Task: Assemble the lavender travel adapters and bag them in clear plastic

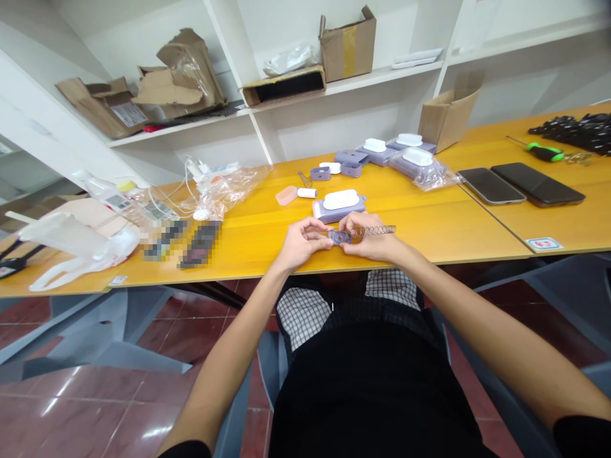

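The yellow table (pixel 258 245) runs under the purple box (pixel 340 205), the one with a white top just past your fingers, and stretches well to both sides of it.

Your left hand (pixel 303 242) and right hand (pixel 367 240) meet on the near side of the purple box, low over the table, perhaps so you can look straight down and see well. The box sits close by, maybe so it is easy to reach.

The spring (pixel 380 230) pokes out past your right fingers, in front of the box. I can't tell if they grip it.

The small purple piece (pixel 339 237) is also in front of the box, between your hands. Your left thumb and finger pinch one end, and your right fingers close on the other, likely to keep it steady.

To the right of the purple box, a sticker (pixel 544 244) on the table edge has a blue border and red marks. I can't read it, and I see no brand name.
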Demonstrator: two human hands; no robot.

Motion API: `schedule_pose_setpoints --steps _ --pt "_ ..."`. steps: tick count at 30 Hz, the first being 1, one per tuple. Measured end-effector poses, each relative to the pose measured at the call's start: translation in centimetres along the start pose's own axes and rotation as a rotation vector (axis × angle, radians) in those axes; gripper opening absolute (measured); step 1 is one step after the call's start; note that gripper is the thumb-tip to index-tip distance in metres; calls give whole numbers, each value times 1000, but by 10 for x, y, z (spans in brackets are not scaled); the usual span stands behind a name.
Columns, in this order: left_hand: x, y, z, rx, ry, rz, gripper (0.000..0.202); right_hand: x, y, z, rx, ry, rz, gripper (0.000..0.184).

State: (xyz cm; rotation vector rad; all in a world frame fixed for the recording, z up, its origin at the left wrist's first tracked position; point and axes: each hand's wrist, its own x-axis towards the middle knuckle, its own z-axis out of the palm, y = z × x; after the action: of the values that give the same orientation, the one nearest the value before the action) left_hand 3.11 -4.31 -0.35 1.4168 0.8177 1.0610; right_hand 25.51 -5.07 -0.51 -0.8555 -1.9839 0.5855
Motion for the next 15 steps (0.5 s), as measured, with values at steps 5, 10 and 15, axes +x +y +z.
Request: schedule_pose_setpoints --steps 5,10,15 --pt "0 0 0 6 -1 1 47 0 1 1 -5 17 8 39" --pt "0 0 1 41 11 22 46 1 -3 -1 -35 62 32 38" --pt "0 -1 2 59 32 54 47 2 -4 -1 -42 92 17 40"
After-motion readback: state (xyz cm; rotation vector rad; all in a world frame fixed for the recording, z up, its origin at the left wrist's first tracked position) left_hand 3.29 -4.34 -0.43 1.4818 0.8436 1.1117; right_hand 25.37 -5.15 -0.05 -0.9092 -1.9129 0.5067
